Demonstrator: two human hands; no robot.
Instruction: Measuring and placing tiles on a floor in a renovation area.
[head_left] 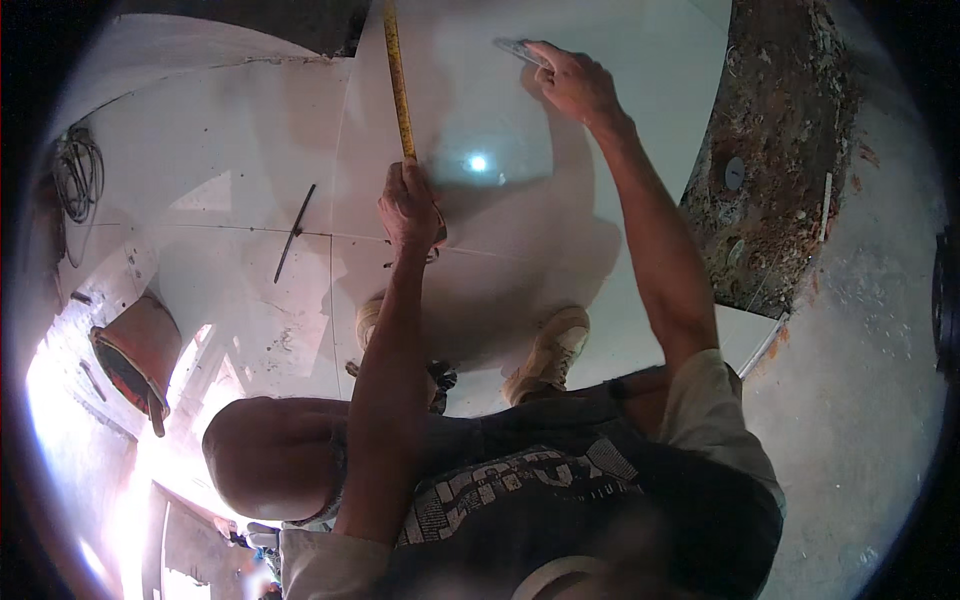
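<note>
My left hand (407,205) is closed round a tape measure. Its yellow blade (400,90) runs out straight away from me across a large pale tile (450,110), past the top of the view. Most of the tape's case is hidden in my palm. Farther off and to the right, my right hand (580,88) grips a slim, flat grey tool (520,50), its tip directed left over the same tile. The hand covers the rest of that tool, so its exact kind cannot be told.
A dark thin rod (295,232) lies on the tiles at left, with an orange-brown bucket (140,350) tipped over nearer me. Coiled cable (78,175) rests at far left. On the right, rough bare ground (760,170) borders the tiles. My shoes (548,355) stand on the tiles.
</note>
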